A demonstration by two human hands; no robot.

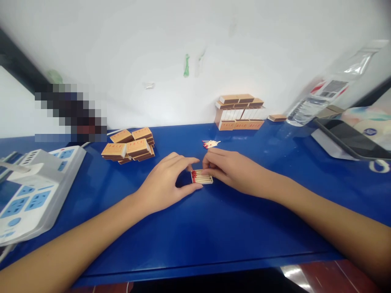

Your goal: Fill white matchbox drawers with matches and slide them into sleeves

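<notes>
A small matchbox tray point(208, 182) holding red-headed matches point(200, 178) lies on the blue table in front of me. My left hand point(168, 181) grips the tray from the left, thumb at its near edge and fingers at its far edge. At the tray's right side, my right hand point(227, 165) is closed, its fingertips pinched together over the matches. Whatever sits in that pinch is hidden by the fingers. Just beyond the right hand is a small loose pile of matches point(210, 144).
Closed matchboxes point(137, 147) are heaped at left; more form a stack point(240, 114) against the wall. A single matchbox point(277, 118) lies near a tilted plastic bottle point(330, 87). A phone point(351, 136) rests at right, a power strip point(45, 195) at left.
</notes>
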